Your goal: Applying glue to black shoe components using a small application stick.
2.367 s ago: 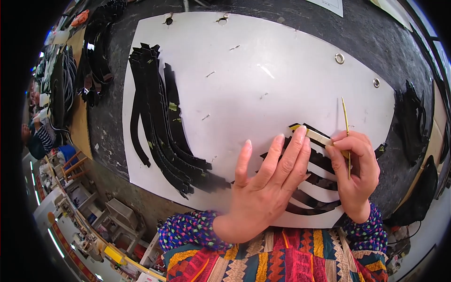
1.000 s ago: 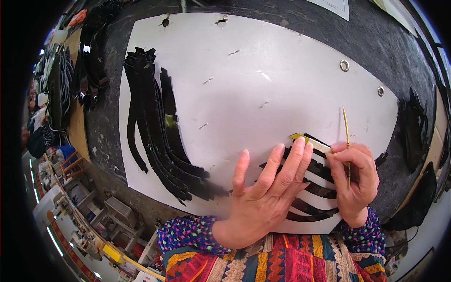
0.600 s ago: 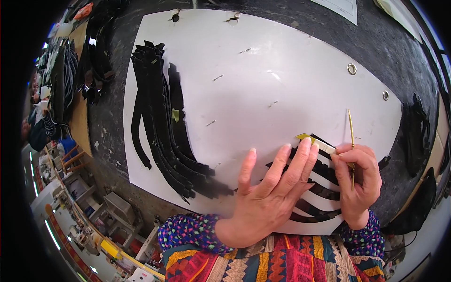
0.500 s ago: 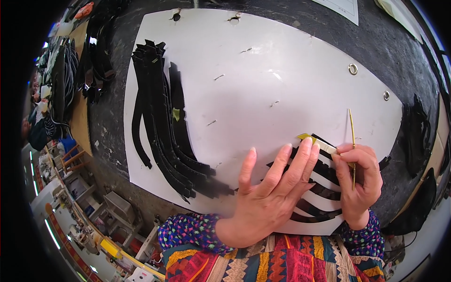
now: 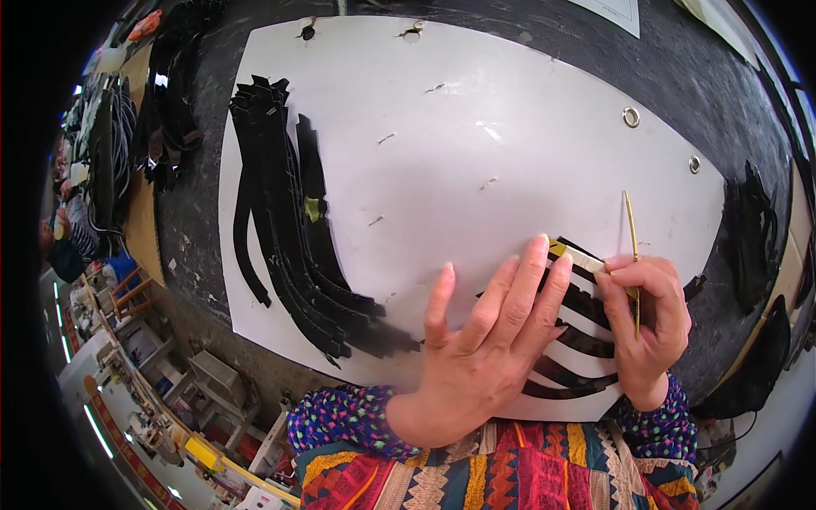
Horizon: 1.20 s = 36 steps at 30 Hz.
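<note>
**A few strips laid under my hands, the big pile not yet touched**

The dark desk (image 5: 705, 76) carries a large white board (image 5: 476, 144), and most of what I handle sits on it. Along its left side lies the stack of long black curved strips (image 5: 289, 255), bunched together and overlapping, well apart from my hands; I judge these are the part left to do. At the lower right corner of the board, a smaller set of black strips (image 5: 586, 340) lies spaced out side by side with white showing between them, about 5 as far as I can count; this looks like the finished share, clearly the lesser one.

My left hand (image 5: 484, 357) lies flat on those spaced strips, fingers spread wide, gripping nothing. My right hand (image 5: 650, 327) is pinched closed around a thin yellowish stick (image 5: 631, 246), upright, its lower end at the strips. A yellow-marked strip end (image 5: 571, 252) sits just at my left fingertips.
</note>
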Each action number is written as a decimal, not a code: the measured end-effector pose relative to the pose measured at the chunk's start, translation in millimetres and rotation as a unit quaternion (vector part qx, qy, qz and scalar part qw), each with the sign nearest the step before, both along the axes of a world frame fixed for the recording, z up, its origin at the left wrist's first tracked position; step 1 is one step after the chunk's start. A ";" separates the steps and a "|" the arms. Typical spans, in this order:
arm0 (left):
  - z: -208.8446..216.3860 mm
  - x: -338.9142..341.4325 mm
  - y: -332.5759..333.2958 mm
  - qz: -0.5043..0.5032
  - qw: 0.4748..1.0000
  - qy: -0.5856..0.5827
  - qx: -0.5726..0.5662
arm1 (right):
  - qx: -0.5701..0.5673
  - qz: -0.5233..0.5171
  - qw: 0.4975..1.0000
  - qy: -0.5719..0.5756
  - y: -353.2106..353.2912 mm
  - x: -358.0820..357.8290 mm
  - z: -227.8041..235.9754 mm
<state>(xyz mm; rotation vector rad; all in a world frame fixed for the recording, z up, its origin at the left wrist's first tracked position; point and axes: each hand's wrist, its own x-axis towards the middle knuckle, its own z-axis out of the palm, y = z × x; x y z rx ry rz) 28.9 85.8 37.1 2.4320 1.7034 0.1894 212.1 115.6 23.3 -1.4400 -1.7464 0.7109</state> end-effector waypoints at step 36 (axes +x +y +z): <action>-6.7 1.9 5.8 -0.019 1.000 0.012 0.015 | 0.087 0.055 0.992 -0.067 6.2 1.9 0.0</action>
